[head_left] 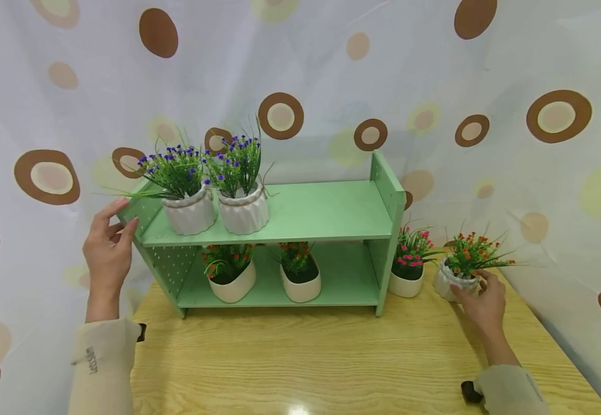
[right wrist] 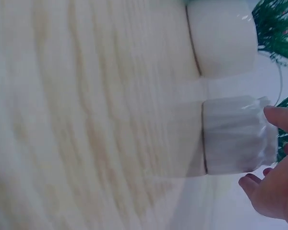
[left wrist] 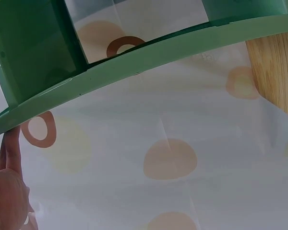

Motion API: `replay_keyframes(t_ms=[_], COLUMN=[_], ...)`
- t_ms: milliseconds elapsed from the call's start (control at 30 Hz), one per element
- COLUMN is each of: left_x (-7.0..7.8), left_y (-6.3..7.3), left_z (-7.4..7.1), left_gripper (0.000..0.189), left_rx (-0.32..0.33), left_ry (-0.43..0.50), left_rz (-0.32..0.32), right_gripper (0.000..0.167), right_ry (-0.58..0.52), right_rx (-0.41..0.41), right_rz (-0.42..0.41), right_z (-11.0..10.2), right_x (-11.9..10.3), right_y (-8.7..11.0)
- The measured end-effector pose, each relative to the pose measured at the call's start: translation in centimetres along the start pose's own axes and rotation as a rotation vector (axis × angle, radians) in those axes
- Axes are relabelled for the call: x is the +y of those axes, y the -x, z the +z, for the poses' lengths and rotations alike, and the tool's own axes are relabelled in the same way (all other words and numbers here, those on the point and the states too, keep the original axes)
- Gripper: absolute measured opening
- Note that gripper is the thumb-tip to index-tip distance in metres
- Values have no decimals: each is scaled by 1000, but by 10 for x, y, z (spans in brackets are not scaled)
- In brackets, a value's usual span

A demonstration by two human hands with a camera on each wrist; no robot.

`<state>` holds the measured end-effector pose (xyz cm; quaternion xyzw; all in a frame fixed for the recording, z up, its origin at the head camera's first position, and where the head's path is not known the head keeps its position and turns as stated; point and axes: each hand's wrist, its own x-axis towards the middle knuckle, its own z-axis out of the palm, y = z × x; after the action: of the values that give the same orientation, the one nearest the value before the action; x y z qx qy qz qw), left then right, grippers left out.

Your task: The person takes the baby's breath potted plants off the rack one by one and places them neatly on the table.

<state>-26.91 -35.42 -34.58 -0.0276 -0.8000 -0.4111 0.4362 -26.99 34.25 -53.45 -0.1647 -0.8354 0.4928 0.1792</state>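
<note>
Left hand (head_left: 107,248): fingers straight against green shelf (head_left: 331,207); a nudge could rock it.
Upper white pots (head_left: 190,215): purple flowers (head_left: 236,163); could topple.
Lower cream pots (head_left: 235,285): red flowers (head_left: 295,246).
Outer cream pot (head_left: 406,285): pink flowers (head_left: 410,259).
Right hand (head_left: 484,302): grips ribbed pot (right wrist: 233,136) of orange flowers (head_left: 468,253), base perhaps on the counter (head_left: 300,351); slack hold could drop it.

Head: forward and down onto shelf (head_left: 326,207) and table (head_left: 305,351)
Left wrist: close by shelf's edge, facing spotted cloth (left wrist: 110,191)
Right wrist: close, scene turned sideways, facing ribbed pot (right wrist: 235,136)
Head and right wrist share: ribbed pot
</note>
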Motion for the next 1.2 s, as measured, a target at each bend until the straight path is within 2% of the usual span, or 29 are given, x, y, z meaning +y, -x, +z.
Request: replay_keyframes(t_ms=[133, 233, 333, 400, 533, 600, 667, 800, 1000, 1100, 1200], left_x=[-1, -2, -3, -3, -2, -2, -1, -1, -1, 0, 0], left_y=[-1, -1, -1, 0, 1, 1, 1, 1, 1, 2, 2], left_z=[1, 0, 0, 0, -1, 0, 0, 1, 1, 1, 1], left_gripper=[44, 44, 44, 44, 43, 43, 44, 44, 43, 42, 42], left_rx=[-1, 11, 17, 15, 6, 6, 6, 6, 10, 15, 16], left_ry=[4, -1, -11, -16, -17, -16, -13, -12, -1, 0, 2], left_rz=[2, -4, -16, -21, -19, -11, -7, -8, -3, 4, 4], right_gripper=[73, 67, 57, 48, 30, 25, 23, 23, 31, 37, 49], right_ry=[-10, 53, 135, 147, 5, -108, -197, -289, -376, -368, -329], right_rx=[32, 86, 164, 236, 354, 370, 342, 251, -3, -135, -270], right_rz=[-26, -84, -157, -202, -326, -412, -492, -638, -820, -839, -796], right_z=[-1, 1, 4, 8, 18, 22, 27, 40, 69, 87, 106], right_x=[-6, -14, -29, -43, -80, -100, -123, -168, -233, -262, -288], right_y=[10, 18, 29, 39, 62, 72, 81, 96, 113, 112, 109])
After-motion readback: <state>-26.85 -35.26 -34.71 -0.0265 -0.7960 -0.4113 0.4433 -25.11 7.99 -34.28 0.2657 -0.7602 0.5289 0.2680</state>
